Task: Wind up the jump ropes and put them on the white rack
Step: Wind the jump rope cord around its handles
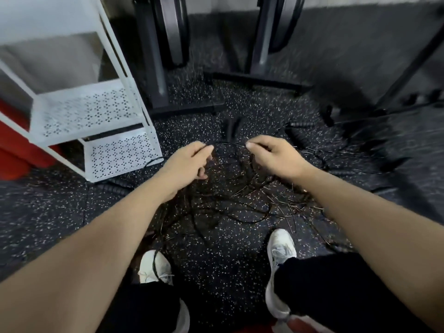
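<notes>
A tangle of thin black jump ropes (240,205) lies on the speckled floor in front of my feet. Both hands are held above it. My left hand (192,162) pinches one black rope at its fingertips. My right hand (276,156) pinches the same rope a short way to the right, and the strand (229,143) arcs between the two hands. Black ribbed rope handles (299,124) lie on the floor beyond my right hand. The white rack (96,111) with perforated shelves stands at the left, close to my left hand.
Two dark exercise machine bases (182,109) (262,79) stand behind the ropes. A red object (14,150) sits behind the rack at far left. A dark metal frame (408,68) slants at the right. My white shoes (155,266) (280,246) are near the pile.
</notes>
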`<state>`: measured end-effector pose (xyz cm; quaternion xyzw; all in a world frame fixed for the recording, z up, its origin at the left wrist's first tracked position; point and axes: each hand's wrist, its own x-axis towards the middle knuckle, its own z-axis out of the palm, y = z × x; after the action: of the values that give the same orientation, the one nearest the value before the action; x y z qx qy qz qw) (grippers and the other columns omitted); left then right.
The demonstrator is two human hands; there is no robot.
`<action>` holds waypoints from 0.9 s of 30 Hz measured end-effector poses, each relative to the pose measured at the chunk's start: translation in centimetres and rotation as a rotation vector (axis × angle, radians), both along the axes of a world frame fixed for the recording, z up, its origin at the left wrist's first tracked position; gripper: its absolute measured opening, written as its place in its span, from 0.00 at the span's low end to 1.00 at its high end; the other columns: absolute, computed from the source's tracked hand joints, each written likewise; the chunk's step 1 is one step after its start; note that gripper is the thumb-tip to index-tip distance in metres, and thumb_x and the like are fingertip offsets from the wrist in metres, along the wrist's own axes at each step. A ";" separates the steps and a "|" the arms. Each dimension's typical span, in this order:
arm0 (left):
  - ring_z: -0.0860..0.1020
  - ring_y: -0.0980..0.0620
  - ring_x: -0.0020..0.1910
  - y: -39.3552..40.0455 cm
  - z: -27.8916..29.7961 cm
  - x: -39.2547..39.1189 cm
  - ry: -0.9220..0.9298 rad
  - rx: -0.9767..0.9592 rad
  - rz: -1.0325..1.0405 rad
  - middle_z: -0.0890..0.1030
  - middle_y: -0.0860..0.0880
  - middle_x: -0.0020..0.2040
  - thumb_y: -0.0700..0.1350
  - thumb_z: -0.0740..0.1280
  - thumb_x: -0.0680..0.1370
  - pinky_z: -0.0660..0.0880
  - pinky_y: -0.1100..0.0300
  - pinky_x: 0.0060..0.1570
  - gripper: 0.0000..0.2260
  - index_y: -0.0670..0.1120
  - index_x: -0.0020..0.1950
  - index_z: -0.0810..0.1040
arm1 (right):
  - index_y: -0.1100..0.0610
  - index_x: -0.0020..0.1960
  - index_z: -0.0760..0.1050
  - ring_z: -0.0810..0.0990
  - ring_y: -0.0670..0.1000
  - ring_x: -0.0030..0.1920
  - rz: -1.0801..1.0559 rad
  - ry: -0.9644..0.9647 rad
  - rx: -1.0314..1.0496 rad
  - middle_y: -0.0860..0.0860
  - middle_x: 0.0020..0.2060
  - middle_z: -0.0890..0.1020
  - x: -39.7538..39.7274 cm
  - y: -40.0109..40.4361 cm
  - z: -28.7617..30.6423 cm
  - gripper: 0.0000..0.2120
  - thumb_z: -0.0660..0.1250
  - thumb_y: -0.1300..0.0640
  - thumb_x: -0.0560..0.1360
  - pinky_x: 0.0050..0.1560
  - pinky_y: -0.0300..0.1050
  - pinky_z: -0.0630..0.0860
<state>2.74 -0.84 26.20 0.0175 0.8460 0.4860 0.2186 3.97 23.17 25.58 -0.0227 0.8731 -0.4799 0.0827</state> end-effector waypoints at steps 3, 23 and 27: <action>0.73 0.54 0.35 0.7 2.7 1.7 0.037 0.073 0.047 0.70 0.57 0.32 0.56 0.61 0.85 0.79 0.50 0.53 0.12 0.53 0.49 0.80 | 0.44 0.48 0.78 0.76 0.44 0.33 0.043 -0.214 0.036 0.45 0.34 0.80 2.0 1.0 1.4 0.14 0.66 0.34 0.76 0.43 0.44 0.77; 0.80 0.59 0.46 4.5 5.3 8.8 -0.003 0.020 -0.197 0.83 0.56 0.51 0.56 0.75 0.76 0.74 0.59 0.50 0.15 0.67 0.58 0.74 | 0.55 0.51 0.80 0.86 0.56 0.38 -0.272 0.116 -0.465 0.56 0.34 0.84 10.2 -0.9 9.0 0.09 0.63 0.54 0.84 0.38 0.47 0.82; 0.77 0.60 0.33 6.0 4.5 9.6 0.036 0.026 -0.194 0.83 0.58 0.39 0.55 0.71 0.79 0.73 0.64 0.38 0.07 0.59 0.57 0.82 | 0.55 0.52 0.80 0.85 0.54 0.38 -0.346 0.093 -0.601 0.54 0.34 0.84 10.7 -1.7 9.4 0.09 0.63 0.54 0.84 0.44 0.53 0.83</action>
<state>12.30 5.13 30.71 0.1110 0.8376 0.4733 0.2492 14.66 21.45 35.01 0.0803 0.6865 -0.7210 -0.0500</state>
